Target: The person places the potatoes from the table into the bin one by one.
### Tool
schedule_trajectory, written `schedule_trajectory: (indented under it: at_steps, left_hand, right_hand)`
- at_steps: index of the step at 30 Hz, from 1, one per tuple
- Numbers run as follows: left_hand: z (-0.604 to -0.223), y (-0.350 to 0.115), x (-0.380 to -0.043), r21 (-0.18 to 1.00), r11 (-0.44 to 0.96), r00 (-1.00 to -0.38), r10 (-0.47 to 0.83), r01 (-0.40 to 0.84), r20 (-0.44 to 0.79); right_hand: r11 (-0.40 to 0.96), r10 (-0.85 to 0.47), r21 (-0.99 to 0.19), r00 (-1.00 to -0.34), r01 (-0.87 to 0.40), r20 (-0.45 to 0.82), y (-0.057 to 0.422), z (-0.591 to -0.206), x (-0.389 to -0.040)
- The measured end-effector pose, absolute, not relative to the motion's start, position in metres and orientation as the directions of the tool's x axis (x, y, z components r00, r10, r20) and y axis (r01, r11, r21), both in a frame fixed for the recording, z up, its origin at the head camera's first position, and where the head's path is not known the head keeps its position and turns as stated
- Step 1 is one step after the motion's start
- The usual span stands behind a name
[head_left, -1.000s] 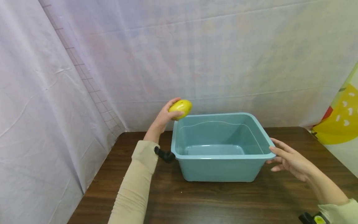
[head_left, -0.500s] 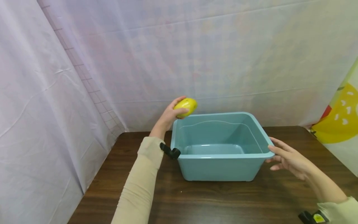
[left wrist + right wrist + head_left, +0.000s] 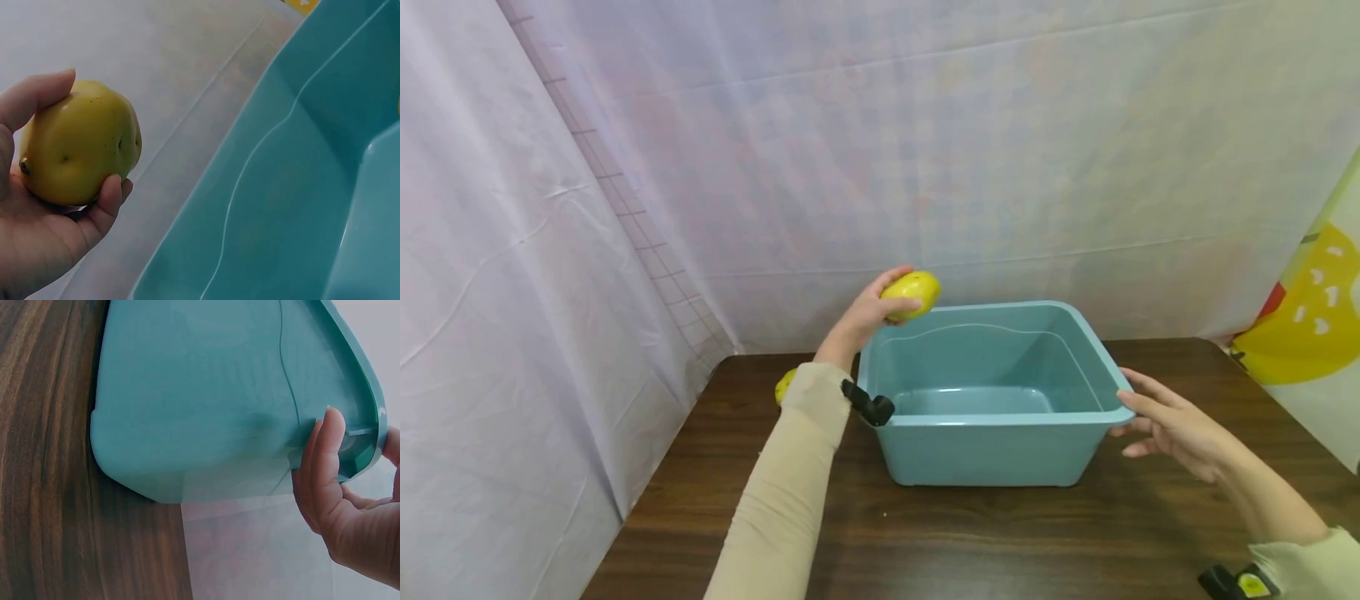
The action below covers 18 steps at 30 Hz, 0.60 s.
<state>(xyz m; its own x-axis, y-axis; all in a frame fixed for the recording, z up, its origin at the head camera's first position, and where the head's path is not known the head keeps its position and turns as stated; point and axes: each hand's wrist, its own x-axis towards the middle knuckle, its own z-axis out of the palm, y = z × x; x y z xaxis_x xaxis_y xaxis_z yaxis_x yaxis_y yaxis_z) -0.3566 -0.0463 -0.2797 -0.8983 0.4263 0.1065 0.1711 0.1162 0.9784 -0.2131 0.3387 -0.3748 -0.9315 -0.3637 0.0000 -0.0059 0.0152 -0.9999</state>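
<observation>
In the head view, my left hand (image 3: 872,312) holds a glossy yellow potato-shaped piece (image 3: 917,292) above the far left rim of a blue-green plastic basin (image 3: 992,450). Close up in the left wrist view, the yellow potato-shaped piece (image 3: 81,144) shows small dimples and a dark spot at one end; thumb and fingers curl round it. My right hand (image 3: 1180,425) grips the basin's right rim, thumb on top, other fingers below. The right wrist view shows those fingers (image 3: 328,450) under the rim against the outer wall.
Partly hidden behind the left sleeve, another yellow thing (image 3: 785,386) lies on the dark wooden table (image 3: 940,542). White curtains (image 3: 925,150) hang behind the table and along its left. A yellow patterned cloth (image 3: 1307,321) shows at far right.
My left hand has moved right with the yellow potato-shaped piece, closer over the basin, dipping slightly lately. Another yellow thing has come into view behind the sleeve. The right hand stays on the rim.
</observation>
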Motion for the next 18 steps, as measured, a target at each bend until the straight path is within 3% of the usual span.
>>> schedule_trajectory:
  at_steps: [18]
  left_hand:
    - [-0.2899, -0.0369, -0.3564, 0.946, 0.27, -0.863, 0.505, 0.182, 0.022]
  right_hand:
    - [0.028, -0.36, -1.0, -0.933, -0.008, -0.003, 0.3357, -0.376, -0.2119]
